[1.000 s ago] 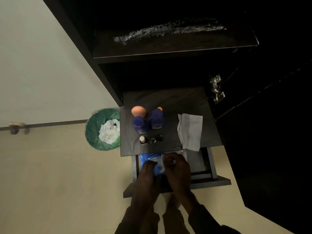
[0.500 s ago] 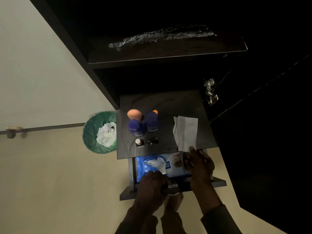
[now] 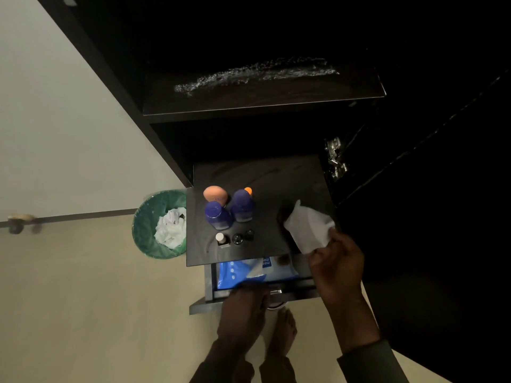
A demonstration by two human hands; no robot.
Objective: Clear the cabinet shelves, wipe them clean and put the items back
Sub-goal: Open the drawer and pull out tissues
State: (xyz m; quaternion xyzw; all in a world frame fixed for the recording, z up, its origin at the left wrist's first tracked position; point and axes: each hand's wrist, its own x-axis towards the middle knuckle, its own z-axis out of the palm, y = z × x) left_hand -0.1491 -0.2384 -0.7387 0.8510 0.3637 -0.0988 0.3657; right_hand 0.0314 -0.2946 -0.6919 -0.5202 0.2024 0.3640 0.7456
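My right hand (image 3: 336, 268) pinches a white wipe (image 3: 308, 230) and lifts it off the right part of the dark lower shelf (image 3: 276, 178). My left hand (image 3: 244, 308) rests on the front of the open drawer (image 3: 298, 293), fingers curled over its edge. A blue pack of wipes (image 3: 249, 273) lies inside the drawer. On the shelf's left stand two blue bottles (image 3: 229, 210), an orange egg-shaped sponge (image 3: 214, 193) and three tiny bottles (image 3: 235, 239). The upper shelf (image 3: 262, 92) carries a whitish dusty streak.
A green bin (image 3: 146, 225) with crumpled white wipes stands on the floor left of the cabinet. The cabinet door with metal hinges (image 3: 336, 158) hangs open at the right. My bare feet (image 3: 284, 330) are below the drawer. A pale wall rises at the left.
My right hand left the drawer, reached the shelf and picked up the white wipe. My left hand moved from inside the drawer to its front edge, and the drawer slid further in.
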